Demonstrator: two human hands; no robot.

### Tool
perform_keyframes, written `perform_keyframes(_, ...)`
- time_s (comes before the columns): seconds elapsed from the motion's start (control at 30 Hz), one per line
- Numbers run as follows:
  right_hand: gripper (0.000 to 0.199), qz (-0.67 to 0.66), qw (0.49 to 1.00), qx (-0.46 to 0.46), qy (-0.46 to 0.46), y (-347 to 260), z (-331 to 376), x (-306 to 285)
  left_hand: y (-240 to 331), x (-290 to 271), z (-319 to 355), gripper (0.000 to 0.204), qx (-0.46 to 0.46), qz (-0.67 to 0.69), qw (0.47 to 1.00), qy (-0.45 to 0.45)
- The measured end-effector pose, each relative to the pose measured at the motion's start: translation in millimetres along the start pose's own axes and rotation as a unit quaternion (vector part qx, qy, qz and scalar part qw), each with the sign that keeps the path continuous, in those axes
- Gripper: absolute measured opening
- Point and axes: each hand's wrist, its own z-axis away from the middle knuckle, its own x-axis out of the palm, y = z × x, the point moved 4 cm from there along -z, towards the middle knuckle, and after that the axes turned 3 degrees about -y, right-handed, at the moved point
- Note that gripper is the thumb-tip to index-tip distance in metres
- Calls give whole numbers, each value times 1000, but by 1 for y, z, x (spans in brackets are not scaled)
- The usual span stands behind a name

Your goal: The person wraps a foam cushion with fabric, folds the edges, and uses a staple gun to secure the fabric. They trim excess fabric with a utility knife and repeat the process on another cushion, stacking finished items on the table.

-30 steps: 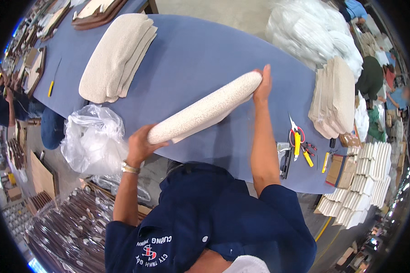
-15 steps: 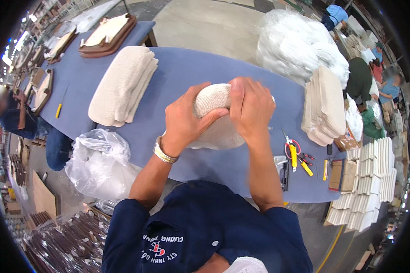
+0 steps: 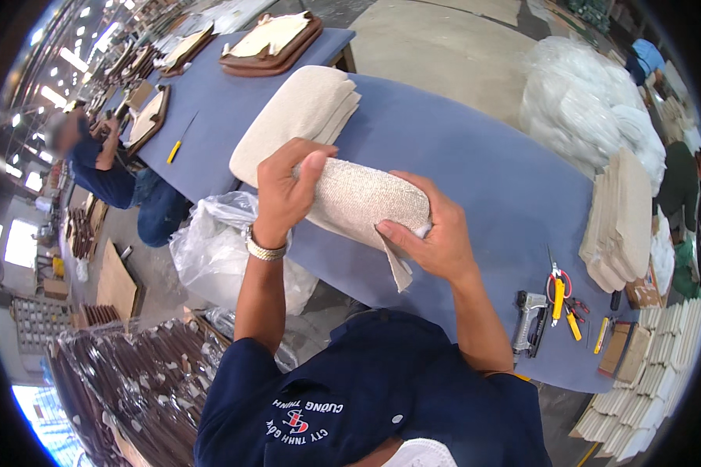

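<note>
"Head view, first entry?"

"Padded piece, beige, textured cover, quantity one. Location: between both hands, over the near side of the blue table. Contact with the table beneath: cannot be told."

"Orientation?"

"Long axis crosswise, hand to hand, dropping slightly toward the right. Both hands equally near, each touching an end."

"Left hand: condition?"

"Curled on the left end, thumb at the upper face, other fingers partly hidden. Padded piece lies to its right. Metal watch on the wrist."

"Right hand?"

"Wrapped about the right end, thumb on the near face, fingers over the far edge. Padded piece lies to its left. Loose fabric flap, one, hanging below that thumb."

"Surroundings?"

"Left stack, beige pieces, just beyond the left hand. Right stack, similar, well apart from the right hand. Staple gun, grey, beside the right forearm; yellow-handled tools to its right. Plastic bag, clear, left of the watch."
</note>
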Motion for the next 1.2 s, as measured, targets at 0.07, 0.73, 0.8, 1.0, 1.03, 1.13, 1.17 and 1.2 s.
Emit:
perform_keyframes(0.07,57,-10,1000,0,15,-1,-1,8,18,3,-8,48,48,-119,992,-6)
perform_keyframes(0.73,45,289,933,-215,-15,-19,-27,-61,55,40,-41,46,190,-143,959,-156)
perform_keyframes(0.8,41,295,925,-239,4,-16,-33,-64,56,44,-42,42,204,-156,956,-138)
perform_keyframes(1.0,27,322,906,-265,67,-10,-37,-65,58,57,-54,31,286,-169,940,-73)
perform_keyframes(1.03,25,320,902,-278,86,-7,-39,-66,60,59,-53,30,293,-173,938,-59)
perform_keyframes(1.13,18,281,906,-280,147,-2,-33,-61,62,65,-47,26,299,-185,936,-30)
perform_keyframes(1.17,16,268,909,-273,164,0,-33,-60,63,66,-46,25,299,-188,935,-23)
perform_keyframes(1.2,14,255,914,-262,178,2,-31,-58,65,66,-44,20,299,-185,936,-8)
